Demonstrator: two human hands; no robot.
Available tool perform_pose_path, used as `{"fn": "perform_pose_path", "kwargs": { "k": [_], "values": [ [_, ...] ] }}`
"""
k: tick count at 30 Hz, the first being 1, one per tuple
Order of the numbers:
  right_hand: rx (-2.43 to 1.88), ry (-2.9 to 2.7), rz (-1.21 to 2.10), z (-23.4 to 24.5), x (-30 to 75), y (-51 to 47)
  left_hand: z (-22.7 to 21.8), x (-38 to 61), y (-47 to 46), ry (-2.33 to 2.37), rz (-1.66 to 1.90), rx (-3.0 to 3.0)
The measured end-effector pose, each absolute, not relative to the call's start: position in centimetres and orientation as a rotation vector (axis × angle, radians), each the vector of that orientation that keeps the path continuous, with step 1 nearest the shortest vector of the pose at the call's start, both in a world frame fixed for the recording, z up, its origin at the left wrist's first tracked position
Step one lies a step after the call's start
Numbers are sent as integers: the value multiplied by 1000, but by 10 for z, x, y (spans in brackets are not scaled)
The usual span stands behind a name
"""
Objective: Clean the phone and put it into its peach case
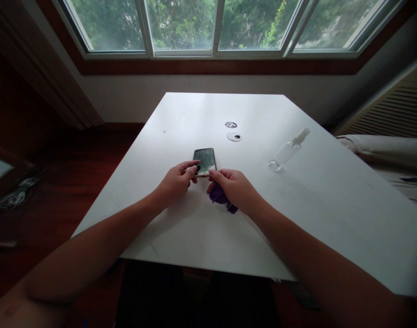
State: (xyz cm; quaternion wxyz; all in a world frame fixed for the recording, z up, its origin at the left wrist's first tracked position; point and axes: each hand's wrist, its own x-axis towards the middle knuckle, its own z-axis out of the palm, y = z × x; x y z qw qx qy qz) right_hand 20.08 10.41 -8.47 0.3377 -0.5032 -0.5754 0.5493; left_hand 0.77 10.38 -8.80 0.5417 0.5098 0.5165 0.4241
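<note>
A smartphone (pixel 206 160) with a dark, reflective screen is held between both hands above the white table. My left hand (pixel 178 180) grips its near left corner, thumb along the edge. At the near right corner, my right hand (pixel 234 184) pinches the phone between thumb and fingers. Bunched under the fingers of that same hand is a purple cloth (pixel 218 194), its loose end hanging below the palm. The undersides of the phone and some of the fingers are hidden.
A clear spray bottle (pixel 285 151) lies on its side at the right of the white table (pixel 263 237). Two round pieces, one a cable-hole cover (pixel 234 137) and one a hole (pixel 230 125), sit beyond the phone. Windows (pixel 181 27) are behind the table.
</note>
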Motion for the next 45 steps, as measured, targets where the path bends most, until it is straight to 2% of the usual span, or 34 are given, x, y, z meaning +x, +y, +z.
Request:
{"fn": "perform_pose_path", "kwargs": {
  "k": [6,12,17,20,25,30,35,41,45],
  "values": [
    [-1462,-1691,1288,-86,204,105,-96,0,111,1335,962,1520],
    [-1662,-2117,789,-83,211,107,-95,-6,109,1484,825,1898],
    [-1692,-2177,654,-77,214,106,-91,-10,105,1525,855,2002],
    [-1591,-2025,761,-76,214,106,-85,-8,102,1458,878,2020],
    [-1269,-1574,1192,-73,210,102,-81,3,93,1169,806,1995],
    [-1051,-1256,1526,-71,205,102,-85,7,93,1130,931,1830],
    [-1000,-1222,1582,-72,210,108,-85,6,99,1028,1035,1490],
    [-1118,-1341,1656,-76,212,110,-85,5,98,981,1105,1480],
    [-1086,-1457,1513,-78,213,109,-85,4,99,1011,1164,1516]
  ]
}}
